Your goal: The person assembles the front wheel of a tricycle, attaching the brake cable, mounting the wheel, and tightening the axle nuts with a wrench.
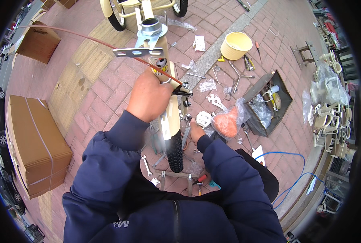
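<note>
A cream tricycle frame [173, 115] stands upright before me, its knobby black tyre [174, 156] pointing toward my knees. My left hand [150, 95] is closed round the frame below a metal head-tube collar [151, 26] and a slotted plate [139, 52]. A thin reddish-brown cable [95, 39] runs from the far left past that hand to a black brake part [182, 92]. Low on the wheel's right side is my right hand [195, 131], its fingers curled by small metal fittings. What they hold is hidden. A silver wrench [185, 134] shows just left of them.
Right of me lie an open metal toolbox [284, 95], a bubble-wrapped orange item [225, 122] and a flat multi-hole spanner [216, 101]. Farther off are a yellow bucket [236, 45] and a three-armed wrench [239, 77]. A cardboard box [39, 146] stands left; a blue hose [287, 153] curves right.
</note>
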`<state>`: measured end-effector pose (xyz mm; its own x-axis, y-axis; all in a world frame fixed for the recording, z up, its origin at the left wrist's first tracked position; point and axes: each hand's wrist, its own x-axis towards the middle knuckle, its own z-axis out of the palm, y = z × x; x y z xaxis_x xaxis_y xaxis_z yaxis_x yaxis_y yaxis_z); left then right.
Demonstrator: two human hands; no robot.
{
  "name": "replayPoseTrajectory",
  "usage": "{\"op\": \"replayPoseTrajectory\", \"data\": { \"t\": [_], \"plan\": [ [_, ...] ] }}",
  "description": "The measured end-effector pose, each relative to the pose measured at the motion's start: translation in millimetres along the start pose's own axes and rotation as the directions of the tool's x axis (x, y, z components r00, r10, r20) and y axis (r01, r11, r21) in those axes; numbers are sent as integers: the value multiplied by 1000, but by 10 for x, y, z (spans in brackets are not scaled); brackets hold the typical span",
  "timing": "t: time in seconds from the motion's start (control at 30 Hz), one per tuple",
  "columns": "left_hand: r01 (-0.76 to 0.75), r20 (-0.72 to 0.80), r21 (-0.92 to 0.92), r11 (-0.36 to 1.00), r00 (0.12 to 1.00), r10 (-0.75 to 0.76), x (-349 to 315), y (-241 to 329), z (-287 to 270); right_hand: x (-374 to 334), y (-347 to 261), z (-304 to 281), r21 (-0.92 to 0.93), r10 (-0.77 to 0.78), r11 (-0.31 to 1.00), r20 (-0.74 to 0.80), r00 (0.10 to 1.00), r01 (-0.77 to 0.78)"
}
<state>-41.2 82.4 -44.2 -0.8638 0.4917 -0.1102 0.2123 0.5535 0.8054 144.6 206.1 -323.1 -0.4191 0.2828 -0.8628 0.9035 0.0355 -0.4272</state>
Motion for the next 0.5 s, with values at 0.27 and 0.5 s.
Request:
{"op": "replayPoseTrajectory", "data": {
  "t": [0.27, 0.5],
  "plan": [
    [-22, 9, 52, 998, 1000, 22, 224, -56, 102, -237, 125, -195, -527, -500, 775, -171, 849, 350],
    [-223, 185, 297, 928, 967, 173, 338, -94, 32, -1905, -420, -713, -281, -728, 685, -278, 626, 672]
  ]
}}
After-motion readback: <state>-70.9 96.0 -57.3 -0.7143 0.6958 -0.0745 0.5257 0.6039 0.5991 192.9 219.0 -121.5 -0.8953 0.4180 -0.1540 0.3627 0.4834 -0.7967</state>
